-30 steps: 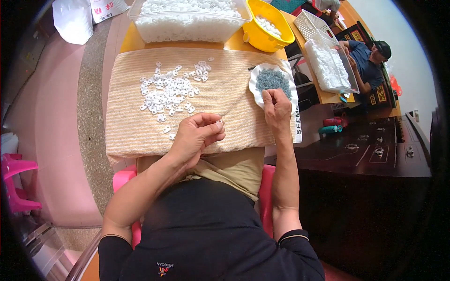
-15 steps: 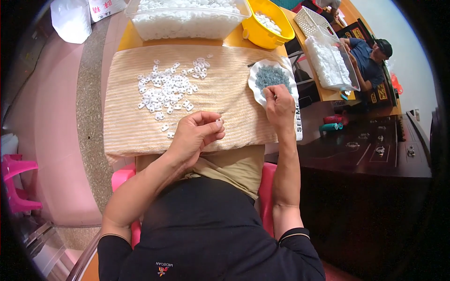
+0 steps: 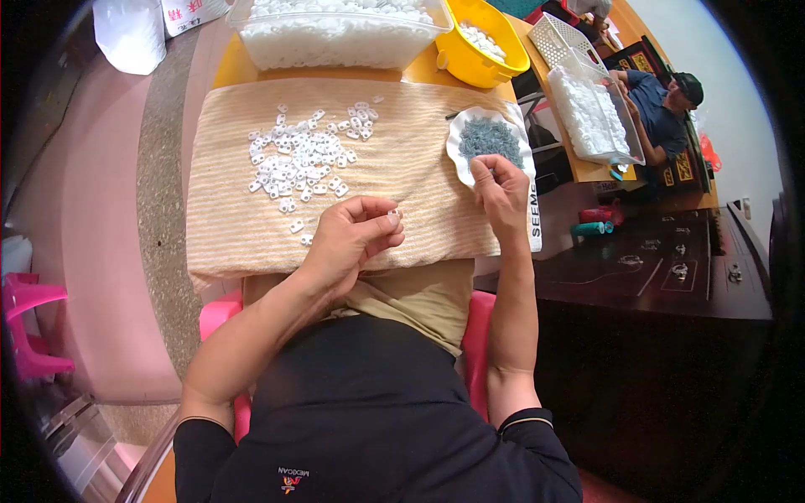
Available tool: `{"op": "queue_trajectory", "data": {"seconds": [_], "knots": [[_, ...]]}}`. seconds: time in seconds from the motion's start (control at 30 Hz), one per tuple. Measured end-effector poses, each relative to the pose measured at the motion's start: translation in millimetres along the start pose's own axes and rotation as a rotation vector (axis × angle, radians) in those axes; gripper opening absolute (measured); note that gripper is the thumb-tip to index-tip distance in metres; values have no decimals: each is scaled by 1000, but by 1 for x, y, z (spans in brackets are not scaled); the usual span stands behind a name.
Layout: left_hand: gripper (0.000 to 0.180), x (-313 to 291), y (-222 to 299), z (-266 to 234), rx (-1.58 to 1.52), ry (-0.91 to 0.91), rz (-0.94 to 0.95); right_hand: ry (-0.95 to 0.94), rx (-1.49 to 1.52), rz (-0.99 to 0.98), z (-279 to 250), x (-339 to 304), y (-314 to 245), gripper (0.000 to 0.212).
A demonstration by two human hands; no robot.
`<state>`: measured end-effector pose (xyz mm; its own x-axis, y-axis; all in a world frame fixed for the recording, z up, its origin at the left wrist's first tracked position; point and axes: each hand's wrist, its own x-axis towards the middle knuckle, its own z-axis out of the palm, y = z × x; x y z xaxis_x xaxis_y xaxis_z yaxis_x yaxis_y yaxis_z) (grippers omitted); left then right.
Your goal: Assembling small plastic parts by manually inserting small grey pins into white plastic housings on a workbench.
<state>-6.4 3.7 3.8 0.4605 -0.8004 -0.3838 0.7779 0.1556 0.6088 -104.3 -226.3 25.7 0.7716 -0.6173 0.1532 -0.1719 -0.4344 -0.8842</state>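
Note:
My left hand (image 3: 360,230) is closed in a pinch above the near edge of the striped towel (image 3: 394,151), with a small white plastic piece (image 3: 394,213) between thumb and forefinger. Left of it, a spread of small white plastic pieces with dark holes (image 3: 306,155) lies on the towel. My right hand (image 3: 501,189) hovers over the near rim of a white scalloped plate (image 3: 457,147), thumb and fingertips pinched together. Many tiny grey-blue translucent parts (image 3: 489,141) fill the plate. Whether a part is between the right fingertips is too small to make out.
At the table's far side stand a clear bin of white pieces (image 3: 335,52) and a yellow basin (image 3: 470,63). To the right, a co-worker (image 3: 658,105) sits by another clear bin (image 3: 595,126). A dark cabinet (image 3: 637,277) stands right of me; a pink stool (image 3: 33,327) is at left.
My right hand has shifted very slightly, staying pinched over the plate's near rim. The left hand keeps its pinch on the white piece. The whole view has moved a little.

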Motion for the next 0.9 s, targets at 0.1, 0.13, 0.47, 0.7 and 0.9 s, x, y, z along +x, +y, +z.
{"op": "queue_trajectory", "data": {"seconds": [0.1,0.13,0.47,0.7,0.9], "knots": [[15,2,1,-1,-10,-15,12,-166,244,118,14,-11,-13,16],[16,1,2,0,-9,-15,21,-226,291,89,21,-14,-15,15],[19,3,8,-5,-49,13,23,-434,386,125,58,-31,-14,14],[17,5,9,-6,-87,29,13,-402,467,157,67,-34,-9,14],[16,6,8,-6,-94,33,3,-384,501,127,71,-35,-9,13]]}}
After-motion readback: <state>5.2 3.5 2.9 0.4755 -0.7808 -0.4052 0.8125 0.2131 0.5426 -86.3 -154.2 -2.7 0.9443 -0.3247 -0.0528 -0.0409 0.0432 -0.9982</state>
